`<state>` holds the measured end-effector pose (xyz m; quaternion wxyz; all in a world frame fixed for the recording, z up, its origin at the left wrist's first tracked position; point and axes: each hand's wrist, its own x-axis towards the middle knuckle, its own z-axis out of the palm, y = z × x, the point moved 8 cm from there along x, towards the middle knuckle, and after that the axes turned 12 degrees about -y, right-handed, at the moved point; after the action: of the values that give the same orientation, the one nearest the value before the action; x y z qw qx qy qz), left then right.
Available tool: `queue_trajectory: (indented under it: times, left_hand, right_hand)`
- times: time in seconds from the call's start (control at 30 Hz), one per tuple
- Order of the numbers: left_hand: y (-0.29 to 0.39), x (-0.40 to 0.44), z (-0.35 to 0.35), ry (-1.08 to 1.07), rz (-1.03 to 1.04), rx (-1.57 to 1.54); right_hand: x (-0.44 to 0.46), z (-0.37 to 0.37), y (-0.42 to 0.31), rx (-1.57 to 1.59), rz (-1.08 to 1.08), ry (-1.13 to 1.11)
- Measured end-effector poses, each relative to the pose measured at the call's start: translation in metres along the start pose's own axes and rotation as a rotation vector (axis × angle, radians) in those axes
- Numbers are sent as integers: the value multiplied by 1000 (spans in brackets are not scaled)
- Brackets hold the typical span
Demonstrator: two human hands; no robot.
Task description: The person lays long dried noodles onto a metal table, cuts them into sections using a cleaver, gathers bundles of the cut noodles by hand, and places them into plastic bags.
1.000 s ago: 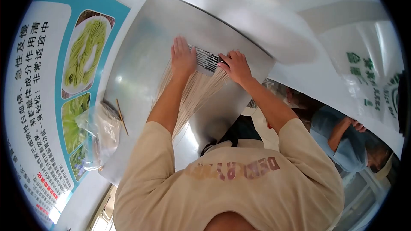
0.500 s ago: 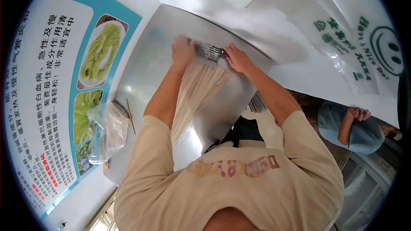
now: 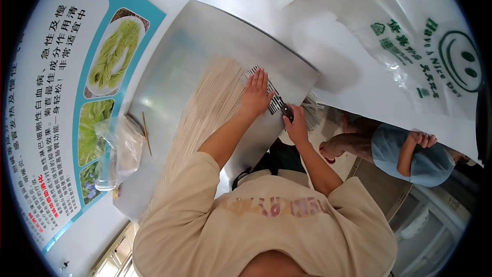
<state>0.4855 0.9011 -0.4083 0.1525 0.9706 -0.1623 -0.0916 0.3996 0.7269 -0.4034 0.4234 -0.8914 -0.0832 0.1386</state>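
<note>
My right hand [image 3: 296, 125] is closed round the dark handle of a knife [image 3: 277, 103] with a broad blade that shows black and white stripes. My left hand [image 3: 258, 94] lies with its fingers stretched out over the blade, partly covering it. To the left of the blade, long thin beige strands like dried noodles [image 3: 207, 97] are spread on a metal table [image 3: 164, 66], their near end running behind my left sleeve.
A clear plastic bag [image 3: 120, 149] and a thin brown stick [image 3: 146, 133] lie at the table's left. A poster [image 3: 66, 97] stands beyond. White plastic bags [image 3: 405, 46] are at the right. Another person [image 3: 410, 151] sits at lower right; a bundle of strands [image 3: 311, 113] is by the table edge.
Both hands and the knife have moved from the strands' far end to the right and nearer me. The strands are now uncovered and fanned out more to the left.
</note>
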Motion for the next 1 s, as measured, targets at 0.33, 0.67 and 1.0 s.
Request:
queue_trajectory:
  times: [0.33,0.67,1.0]
  left_hand:
    - [-13,14,22,-10,-64,9]
    - [-51,36,-44,17,-18,-482]
    - [-189,-46,-44,-59,-659,-346]
  right_hand:
    - [5,15,59,-182,327,-255]
    - [33,-40,48,146,90,-294]
    - [-56,-117,-16,401,564,-516]
